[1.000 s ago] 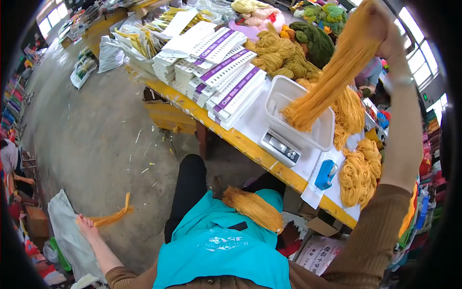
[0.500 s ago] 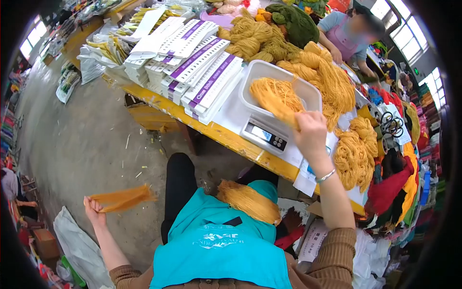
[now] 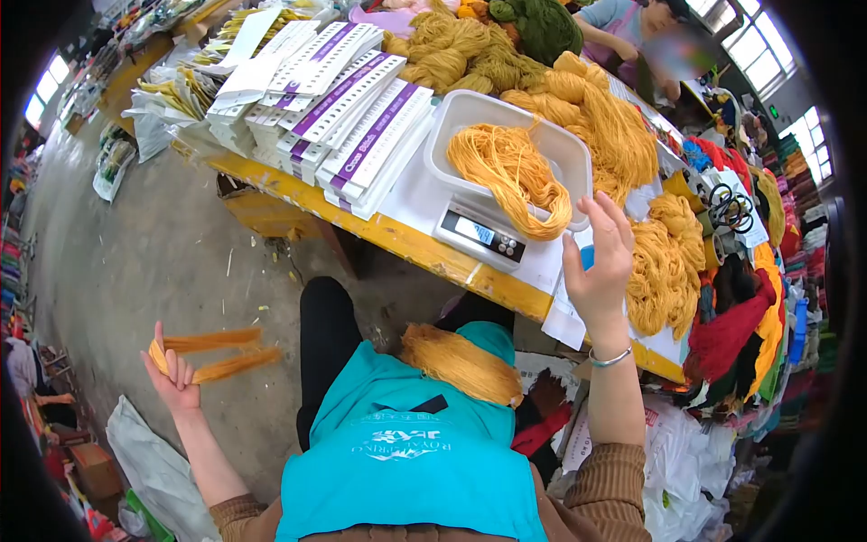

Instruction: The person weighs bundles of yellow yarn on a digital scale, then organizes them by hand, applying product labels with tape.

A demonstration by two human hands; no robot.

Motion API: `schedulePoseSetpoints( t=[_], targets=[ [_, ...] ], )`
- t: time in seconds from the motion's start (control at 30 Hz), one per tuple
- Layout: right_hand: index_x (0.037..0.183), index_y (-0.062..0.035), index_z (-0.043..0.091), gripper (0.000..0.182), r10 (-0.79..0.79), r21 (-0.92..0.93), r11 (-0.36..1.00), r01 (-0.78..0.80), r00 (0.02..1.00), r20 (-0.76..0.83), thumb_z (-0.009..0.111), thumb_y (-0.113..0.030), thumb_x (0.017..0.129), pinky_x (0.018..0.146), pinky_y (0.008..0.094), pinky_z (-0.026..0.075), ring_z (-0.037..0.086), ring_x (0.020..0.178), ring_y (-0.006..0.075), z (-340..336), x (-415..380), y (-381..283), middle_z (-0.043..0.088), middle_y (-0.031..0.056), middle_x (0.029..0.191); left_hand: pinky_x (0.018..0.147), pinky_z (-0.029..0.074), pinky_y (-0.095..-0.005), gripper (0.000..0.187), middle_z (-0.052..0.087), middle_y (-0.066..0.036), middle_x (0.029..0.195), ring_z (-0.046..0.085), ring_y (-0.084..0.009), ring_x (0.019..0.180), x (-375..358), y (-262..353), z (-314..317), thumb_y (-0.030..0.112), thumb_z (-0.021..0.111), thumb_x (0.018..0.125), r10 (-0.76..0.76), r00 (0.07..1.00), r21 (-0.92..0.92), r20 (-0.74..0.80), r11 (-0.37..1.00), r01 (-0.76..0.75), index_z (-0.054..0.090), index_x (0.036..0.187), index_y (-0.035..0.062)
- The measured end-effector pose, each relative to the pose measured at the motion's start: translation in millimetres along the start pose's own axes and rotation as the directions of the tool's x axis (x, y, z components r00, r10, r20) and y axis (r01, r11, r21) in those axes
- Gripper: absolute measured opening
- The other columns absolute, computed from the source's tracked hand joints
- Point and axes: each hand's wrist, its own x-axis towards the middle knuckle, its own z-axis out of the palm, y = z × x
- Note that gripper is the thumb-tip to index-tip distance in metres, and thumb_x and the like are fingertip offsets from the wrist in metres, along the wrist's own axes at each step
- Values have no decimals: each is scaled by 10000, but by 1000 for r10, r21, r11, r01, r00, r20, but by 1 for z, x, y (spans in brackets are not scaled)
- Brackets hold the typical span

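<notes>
My left hand [image 3: 178, 379], off to the side over the floor, grips a small bunch of orange thread [image 3: 237, 363] that spreads in two strips. Its index finger points up. My right hand [image 3: 601, 264] is open with fingers apart, just beside a white plastic tub [image 3: 585, 149]. A hank of orange-yellow thread [image 3: 506, 163] lies in the tub and hangs over its front rim. Beneath the tub is a digital scale [image 3: 481, 233] with a lit display; the digits are hard to read. Another orange hank [image 3: 461, 363] rests on my lap over the teal apron [image 3: 406, 461].
Stacks of white punched cards with purple bands [image 3: 366, 135] stand left of the tub on the yellow-edged table [image 3: 406, 256]. Piles of golden yarn [image 3: 623, 135] lie behind and right. Black-handled scissors [image 3: 730, 208] sit farther right. A co-worker [image 3: 623, 36] is across the table.
My right hand has let go of the hank, which now drapes over the tub's front rim. The thread in my left hand has split into two strips. The view has shifted slightly.
</notes>
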Motion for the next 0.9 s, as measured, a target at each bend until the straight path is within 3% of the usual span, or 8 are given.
schedulePoseSetpoints(
  t=[0.1,0.2,0.3,0.4,0.47,0.7,0.8,0.9],
  targets=[
    [1263,-8,565,523,8,19,1000,-9,1000,15,715,-81,768,1015,434,420,524,1225,336,-1,-1,1,631,156,1182,431,305,-186,526,439,48,624,325,-26,458,6,-7,25,398,411,1042,62,997,160,55,985,-70,436,1429,42],
    [1285,-17,547,585,9,-14,1000,-8,998,67,745,-99,741,1008,447,424,517,1233,336,4,-4,-5,607,155,1224,484,357,-183,493,611,-21,960,433,-33,563,10,-20,75,323,433,1045,247,871,376,-426,923,-78,424,1433,21],
    [1294,-29,527,671,10,-21,1000,-7,994,107,792,-104,682,1021,450,412,493,1255,339,16,-11,-5,562,146,1283,511,373,-186,476,563,-81,1252,488,-52,656,11,-22,67,272,453,1040,311,921,547,-234,825,-140,420,1430,1],
    [1247,-43,532,690,15,-63,998,-8,992,125,820,-92,622,1037,445,396,470,1272,342,30,-14,-6,537,132,1284,463,324,-184,475,598,-38,1075,421,-41,552,12,-19,85,270,439,1044,263,959,530,-109,831,-168,417,1429,-8],
    [1234,-46,527,676,13,-103,995,-1,993,115,822,-93,628,1033,446,400,467,1276,345,39,-15,-5,536,133,1272,410,268,-184,483,553,7,856,323,-35,460,11,-14,94,280,434,1045,80,987,303,137,946,-119,409,1433,-6],
    [1051,-57,551,463,-29,-229,973,41,998,53,777,-49,646,991,453,414,498,1220,348,65,-13,5,548,123,1177,381,225,-204,509,409,26,603,260,-41,414,8,-27,134,332,409,1052,-26,970,96,244,995,3,377,1454,20],
    [925,-39,576,302,-76,-183,980,75,997,3,719,-21,660,912,450,454,560,1099,346,67,-7,9,593,120,1040,384,240,-214,530,421,28,558,288,-49,392,15,-41,138,363,390,1055,-108,918,-20,380,992,125,355,1465,28],
    [819,-20,592,189,-45,22,999,43,997,63,670,-38,648,839,450,480,582,960,355,57,13,8,603,124,855,401,267,-221,534,477,28,534,359,-52,373,23,-69,184,393,392,1049,-127,653,-142,747,928,343,397,1437,26]
  ],
)
